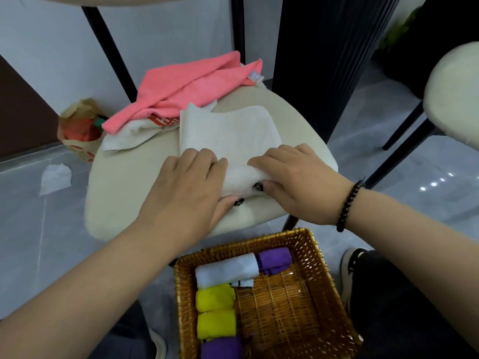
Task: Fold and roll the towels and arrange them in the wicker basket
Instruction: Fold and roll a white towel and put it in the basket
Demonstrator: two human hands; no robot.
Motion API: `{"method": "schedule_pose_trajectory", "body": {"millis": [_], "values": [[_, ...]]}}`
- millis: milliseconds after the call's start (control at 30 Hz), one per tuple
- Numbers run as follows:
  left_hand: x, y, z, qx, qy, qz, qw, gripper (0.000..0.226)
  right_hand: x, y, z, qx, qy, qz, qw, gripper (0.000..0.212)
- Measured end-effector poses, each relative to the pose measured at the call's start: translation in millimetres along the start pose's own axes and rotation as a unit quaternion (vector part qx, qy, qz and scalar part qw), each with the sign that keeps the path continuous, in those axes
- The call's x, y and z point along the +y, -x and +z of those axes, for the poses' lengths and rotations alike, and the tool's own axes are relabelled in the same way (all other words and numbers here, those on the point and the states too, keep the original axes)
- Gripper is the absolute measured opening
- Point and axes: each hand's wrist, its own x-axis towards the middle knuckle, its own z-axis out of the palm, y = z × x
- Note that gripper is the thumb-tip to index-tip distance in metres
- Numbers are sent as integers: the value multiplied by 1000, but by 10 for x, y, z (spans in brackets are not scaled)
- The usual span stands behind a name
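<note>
Head view: left hand (193, 182) and right hand (293, 177) both press, fingers curled, on the rolled near edge of a folded white terry towel (228, 136) lying on a cream cushioned chair seat (124, 193). A crumpled pink towel (186, 86) lies at 11 o'clock from it. At 6 o'clock, the square brown wicker basket (318, 255) holds rolled towels: one pale blue (226, 269), two yellow (215, 296), two purple (274, 259).
</note>
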Motion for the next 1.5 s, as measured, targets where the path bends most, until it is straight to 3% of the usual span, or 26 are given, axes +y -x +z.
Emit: {"method": "schedule_pose_trajectory", "body": {"millis": [133, 333, 433, 700, 800, 967, 1067, 1300, 1400, 1500], "values": [[-21, 18, 32, 10, 28, 23, 999, 54, 20, -62, -50, -49, -47, 9, 998, 39], [-160, -101, 9, -68, 148, -1, 987, 74, -187, 33, 59, 16, 96, 24, 995, 53], [-165, -113, -15, -85, 158, 4, 984, 77, -226, 41, 98, 21, 88, 16, 996, 54], [7, 54, -7, -8, -22, 38, 999, 58, 4, -96, -19, -25, -67, -9, 997, 66], [-57, 8, 36, -28, 25, 38, 999, 51, -41, -97, -29, -23, -53, -3, 998, 63], [-180, -57, -12, -90, 149, 32, 984, 41, -216, 14, 95, 51, 95, -4, 994, 53], [-238, -103, -48, -139, 193, 21, 971, 43, -215, 19, 130, 50, 93, -9, 994, 54], [16, 10, 14, -19, -9, 36, 999, 67, -101, -84, 18, -17, 22, -20, 999, 50], [-22, -21, 48, -10, 22, 48, 999, 54, -91, -97, -3, -28, 18, -25, 999, 47], [-66, -54, 2, -57, 105, 40, 992, 48, -130, -55, 19, 14, 45, -36, 998, 55]]}}
